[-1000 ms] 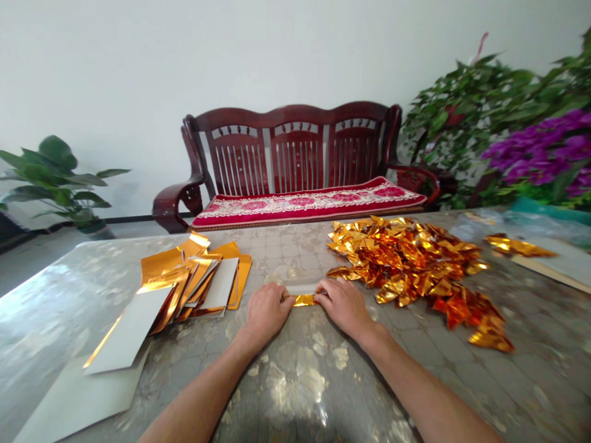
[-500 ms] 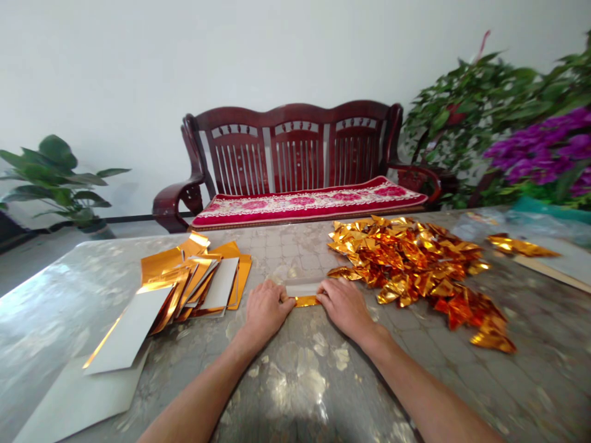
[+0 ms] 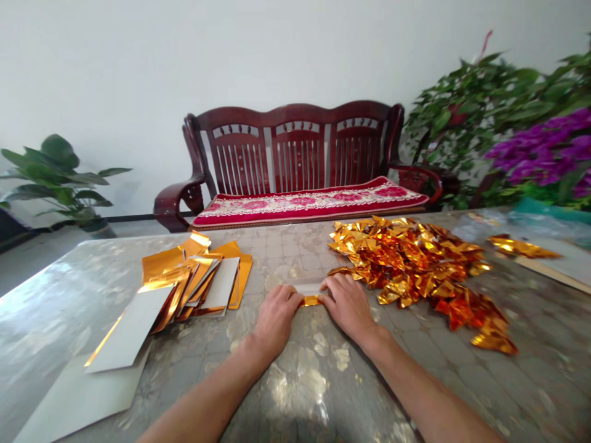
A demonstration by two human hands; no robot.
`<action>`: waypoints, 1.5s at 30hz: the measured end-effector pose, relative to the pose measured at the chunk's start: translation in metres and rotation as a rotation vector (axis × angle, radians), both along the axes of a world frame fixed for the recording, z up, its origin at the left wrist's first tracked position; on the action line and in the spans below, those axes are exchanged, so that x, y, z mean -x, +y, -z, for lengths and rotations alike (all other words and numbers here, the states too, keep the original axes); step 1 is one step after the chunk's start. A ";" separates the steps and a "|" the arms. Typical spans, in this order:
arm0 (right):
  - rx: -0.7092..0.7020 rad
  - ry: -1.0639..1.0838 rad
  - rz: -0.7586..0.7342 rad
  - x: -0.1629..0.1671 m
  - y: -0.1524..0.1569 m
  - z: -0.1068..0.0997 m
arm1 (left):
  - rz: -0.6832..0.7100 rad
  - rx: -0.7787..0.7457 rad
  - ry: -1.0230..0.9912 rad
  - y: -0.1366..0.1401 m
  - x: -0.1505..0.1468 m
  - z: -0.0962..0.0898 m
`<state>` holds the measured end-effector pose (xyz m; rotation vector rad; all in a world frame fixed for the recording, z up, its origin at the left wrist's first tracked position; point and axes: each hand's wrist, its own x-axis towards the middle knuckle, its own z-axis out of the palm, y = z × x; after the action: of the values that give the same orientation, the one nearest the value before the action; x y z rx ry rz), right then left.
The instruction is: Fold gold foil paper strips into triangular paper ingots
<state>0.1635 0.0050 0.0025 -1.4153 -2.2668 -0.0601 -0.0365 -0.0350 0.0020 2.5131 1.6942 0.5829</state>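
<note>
A sheet of gold foil paper (image 3: pixel 312 301) lies on the table between my hands, its near edge turned up into a narrow gold strip and its pale side showing behind. My left hand (image 3: pixel 279 312) pinches the strip's left end; my right hand (image 3: pixel 347 304) is closed on the right end. The fingers cover both ends of the sheet. Just beyond my right hand is a heap of folded gold foil pieces (image 3: pixel 406 258). To the left of my left hand lies a loose stack of foil sheets (image 3: pixel 221 283), some gold side up, some pale side up.
The table (image 3: pixel 295 381) has a glossy floral cover. Pale sheets (image 3: pixel 87 394) lie at its near left. A single folded foil piece (image 3: pixel 524 247) rests at the right beside clear plastic (image 3: pixel 549 227). Behind stand a wooden bench (image 3: pixel 298 160) and potted plants (image 3: pixel 60 178).
My left hand has slid right along the strip, closer to my right hand, so less gold shows between them. My right hand has barely shifted.
</note>
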 end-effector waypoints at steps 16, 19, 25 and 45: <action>-0.102 -0.047 -0.340 -0.023 0.000 0.004 | 0.001 0.034 0.358 -0.028 -0.019 -0.005; -0.088 0.009 -0.357 -0.030 0.003 0.004 | 0.004 0.007 0.372 -0.030 -0.016 -0.002; -0.032 0.095 -0.363 -0.021 -0.005 0.004 | -0.047 0.012 0.286 -0.021 -0.005 -0.002; -0.157 0.163 -0.404 -0.006 0.001 -0.003 | -0.054 0.134 -0.113 0.015 0.021 0.008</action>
<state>0.1698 0.0060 0.0054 -0.8342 -2.3082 0.0070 -0.0574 -0.0196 -0.0060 2.3047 1.7046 0.5828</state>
